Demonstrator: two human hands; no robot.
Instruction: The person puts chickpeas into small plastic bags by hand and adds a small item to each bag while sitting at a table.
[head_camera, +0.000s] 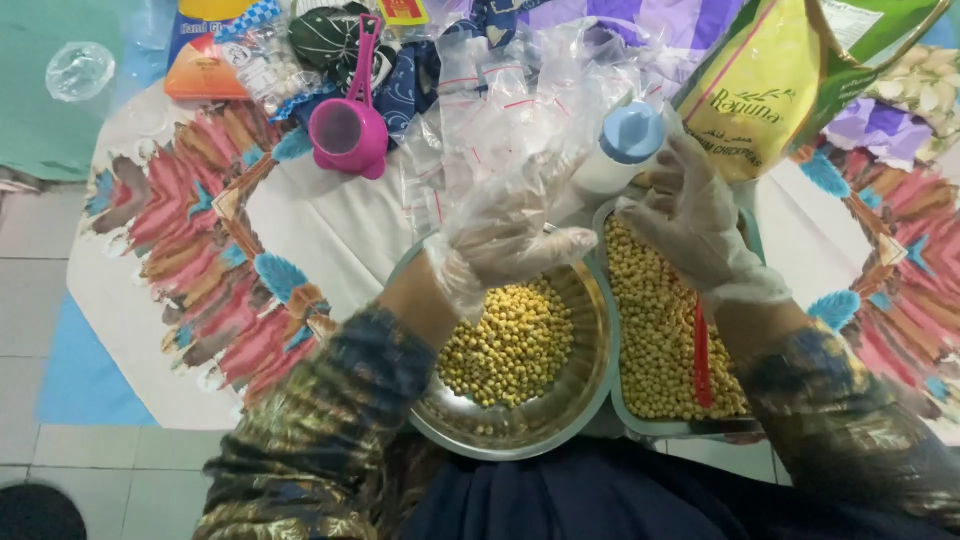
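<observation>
While our gloved left hand (505, 235) pinches open a clear plastic bag (520, 120) above the steel bowl (590, 390) of chickpeas (510, 345), our right hand (695, 215) hovers loosely open; we judge bagging underway, needing steady scooping.

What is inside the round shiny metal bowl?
The round shiny metal bowl holds a heap of yellow chickpeas, with bare metal showing around the heap. The gloved left hand and its patterned sleeve cover the bowl's top and left part, so what lies there cannot be seen.
</observation>
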